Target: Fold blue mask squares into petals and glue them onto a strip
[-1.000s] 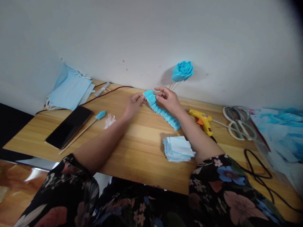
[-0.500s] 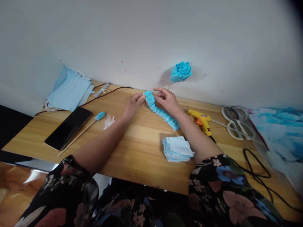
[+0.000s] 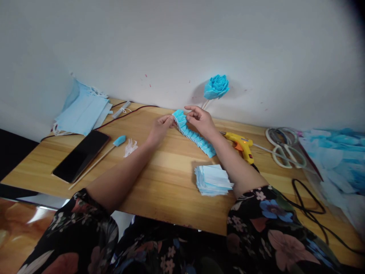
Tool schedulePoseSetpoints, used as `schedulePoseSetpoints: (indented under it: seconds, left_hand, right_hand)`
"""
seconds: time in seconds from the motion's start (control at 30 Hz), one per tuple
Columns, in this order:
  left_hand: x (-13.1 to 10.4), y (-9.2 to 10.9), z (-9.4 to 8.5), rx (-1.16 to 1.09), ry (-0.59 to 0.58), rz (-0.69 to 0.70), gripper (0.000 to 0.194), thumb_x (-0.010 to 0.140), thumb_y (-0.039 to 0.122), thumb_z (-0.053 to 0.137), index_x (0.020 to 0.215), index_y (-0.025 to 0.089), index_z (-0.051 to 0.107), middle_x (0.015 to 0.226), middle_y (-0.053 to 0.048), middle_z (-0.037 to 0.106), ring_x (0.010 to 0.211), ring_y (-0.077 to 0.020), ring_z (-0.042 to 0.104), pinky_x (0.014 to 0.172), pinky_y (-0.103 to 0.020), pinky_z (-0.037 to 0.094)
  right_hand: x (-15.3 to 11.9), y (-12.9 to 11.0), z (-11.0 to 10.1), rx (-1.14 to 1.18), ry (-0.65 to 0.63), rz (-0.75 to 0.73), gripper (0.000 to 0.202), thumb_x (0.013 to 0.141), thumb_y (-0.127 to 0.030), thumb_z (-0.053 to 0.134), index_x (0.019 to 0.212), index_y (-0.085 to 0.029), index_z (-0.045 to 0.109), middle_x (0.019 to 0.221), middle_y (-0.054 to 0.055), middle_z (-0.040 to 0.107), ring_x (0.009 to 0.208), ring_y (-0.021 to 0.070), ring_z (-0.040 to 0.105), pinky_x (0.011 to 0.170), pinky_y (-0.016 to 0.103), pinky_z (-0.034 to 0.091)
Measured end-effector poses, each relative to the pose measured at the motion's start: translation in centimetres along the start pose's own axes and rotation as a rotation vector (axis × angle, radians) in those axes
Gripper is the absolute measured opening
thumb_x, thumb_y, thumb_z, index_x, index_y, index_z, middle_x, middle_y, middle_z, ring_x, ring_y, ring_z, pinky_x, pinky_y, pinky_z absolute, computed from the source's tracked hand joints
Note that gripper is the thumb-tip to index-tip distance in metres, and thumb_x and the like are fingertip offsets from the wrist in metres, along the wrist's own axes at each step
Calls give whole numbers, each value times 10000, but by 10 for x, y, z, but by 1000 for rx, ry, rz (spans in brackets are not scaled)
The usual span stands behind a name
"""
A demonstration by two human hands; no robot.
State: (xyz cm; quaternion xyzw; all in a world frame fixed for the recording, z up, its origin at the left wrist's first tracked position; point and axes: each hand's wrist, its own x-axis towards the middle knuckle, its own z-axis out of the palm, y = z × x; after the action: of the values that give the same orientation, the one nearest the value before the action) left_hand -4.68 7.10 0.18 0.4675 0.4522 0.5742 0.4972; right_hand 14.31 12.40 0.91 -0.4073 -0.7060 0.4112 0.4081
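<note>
A row of overlapping folded light-blue pieces (image 3: 195, 136) lies slantwise on the wooden table. At its far end my left hand (image 3: 161, 129) pinches the edge of the strip between thumb and fingers. My right hand (image 3: 201, 121) is at the right side of the same end, thumb and index finger closed on a folded piece, the other fingers curled loosely. Nearer to me, beside my right forearm, sits a stack of pale blue cut pieces (image 3: 213, 179). Behind my right hand a blue fabric rose (image 3: 216, 86) on thin sticks leans at the wall.
A yellow glue gun (image 3: 239, 144), scissors (image 3: 285, 152), a black cable (image 3: 308, 209) and a bag of blue scraps (image 3: 336, 163) are at the right. Leftward lie a phone (image 3: 81, 155), a blue-tipped stick (image 3: 94, 165), white scraps (image 3: 130, 147) and face masks (image 3: 81, 110).
My left hand has shifted very slightly at the strip's far end. My right hand keeps almost the same place. The whole view has moved a little.
</note>
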Motion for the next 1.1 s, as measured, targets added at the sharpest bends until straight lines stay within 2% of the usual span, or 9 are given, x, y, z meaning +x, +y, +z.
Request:
schedulePoseSetpoints:
  seconds: [0.17, 0.33, 0.4, 0.47, 0.53, 0.6, 0.67, 0.77, 1.1]
  left_hand:
    - [-1, 0, -1, -20, -36, 42, 236, 860, 372, 783, 758, 167, 724, 745, -15, 727, 725, -129, 659, 759, -248, 518]
    - [1, -3, -1, -61, -14, 61, 219, 765, 336, 843, 747, 169, 704, 723, -8, 731, 699, -137, 657, 736, -269, 533]
    - [2, -5, -1, -63, 5, 58, 202, 763, 324, 831, 749, 170, 702, 718, -4, 727, 693, -128, 651, 733, -263, 529]
    - [3, -6, -2, -64, 8, 49, 192, 761, 325, 824, 761, 172, 707, 725, -1, 729, 697, -122, 650, 734, -257, 526]
    - [3, -6, -3, -73, -4, 46, 198, 757, 336, 826, 784, 173, 715, 743, -2, 739, 710, -124, 656, 744, -260, 527]
    - [3, -6, -3, -83, -16, 49, 221, 751, 354, 835, 800, 174, 717, 758, -3, 746, 720, -129, 663, 753, -269, 531]
    - [3, -6, -3, -84, -25, 51, 241, 747, 370, 844, 804, 173, 716, 763, -6, 747, 727, -135, 668, 756, -276, 534]
    - [2, -6, -3, -79, -34, 58, 254, 744, 383, 847, 794, 171, 717, 761, -10, 744, 733, -138, 670, 759, -280, 534]
    - [1, -6, -1, -81, -51, 71, 265, 709, 387, 872, 782, 170, 739, 747, -9, 738, 723, -135, 654, 760, -278, 535]
  right_hand:
    - [2, 3, 1, 13, -2, -16, 425, 849, -336, 675, 1258, -218, 668, 851, -5, 694, 722, 160, 623, 750, 338, 555]
    - [2, 7, 1, 34, -22, -38, 439, 857, -351, 682, 1275, -220, 677, 859, 6, 709, 721, 169, 636, 758, 360, 577]
    - [0, 6, -1, 60, -39, -43, 428, 878, -380, 675, 1278, -227, 685, 923, 25, 737, 823, 198, 688, 855, 400, 594]
    - [-2, 3, -3, 94, -55, -56, 434, 901, -424, 666, 1294, -241, 684, 1076, 57, 766, 1025, 239, 718, 986, 442, 578]
    - [-3, 0, -3, 114, -73, -71, 499, 899, -470, 682, 1351, -262, 659, 1269, 78, 743, 1214, 269, 679, 1078, 471, 543]
    - [-3, -2, -3, 102, -99, -84, 601, 875, -482, 715, 1433, -285, 610, 1389, 81, 691, 1270, 276, 654, 1115, 491, 523]
    - [-3, -3, -1, 71, -127, -98, 689, 847, -448, 745, 1495, -297, 563, 1418, 80, 663, 1240, 266, 661, 1129, 500, 511]
    - [-2, -2, 2, 45, -143, -110, 745, 824, -388, 752, 1530, -305, 531, 1358, 75, 662, 1179, 246, 675, 1114, 483, 520]
    - [-1, -3, 8, 32, -100, -152, 692, 832, -296, 689, 1508, -298, 538, 1188, 44, 662, 1010, 197, 671, 1015, 416, 560]
